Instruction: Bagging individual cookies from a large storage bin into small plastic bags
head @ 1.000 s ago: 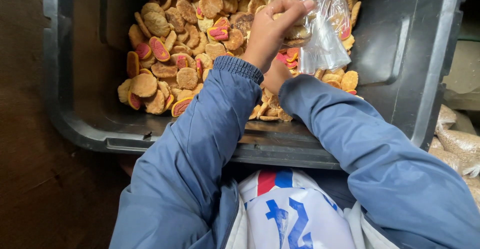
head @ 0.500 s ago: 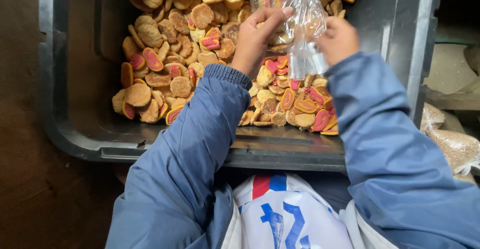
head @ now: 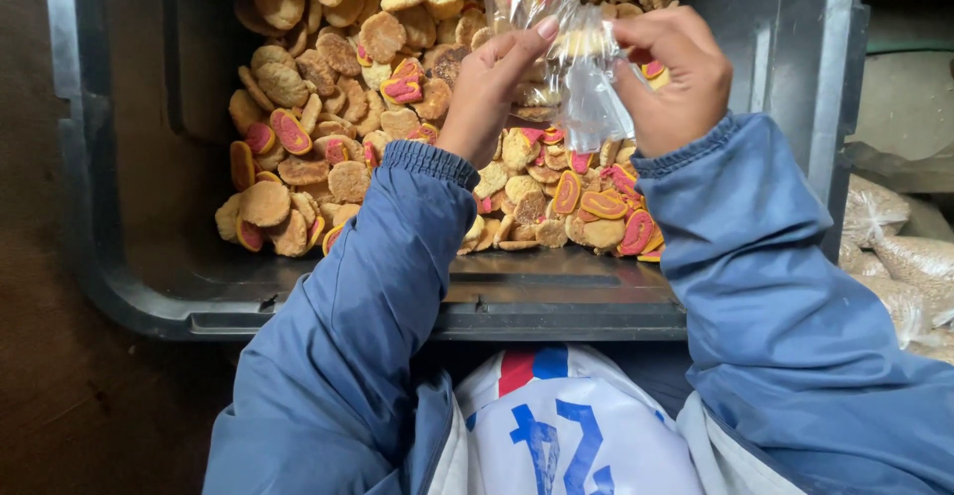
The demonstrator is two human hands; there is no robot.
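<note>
Dark brown floor (head: 60, 396) lies at left; pale filled sacks (head: 909, 256) pile at right under a dim grey ledge (head: 904, 107).

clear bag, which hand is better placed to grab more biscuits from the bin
Left, probably. The left hand only pinches the clear bag with its fingertips, above the biscuits; the right hand grips it more fully.

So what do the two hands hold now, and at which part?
Both hold one clear plastic bag over the grey bin of biscuits. The left hand and right hand pinch its upper part from either side with the fingers.
</note>
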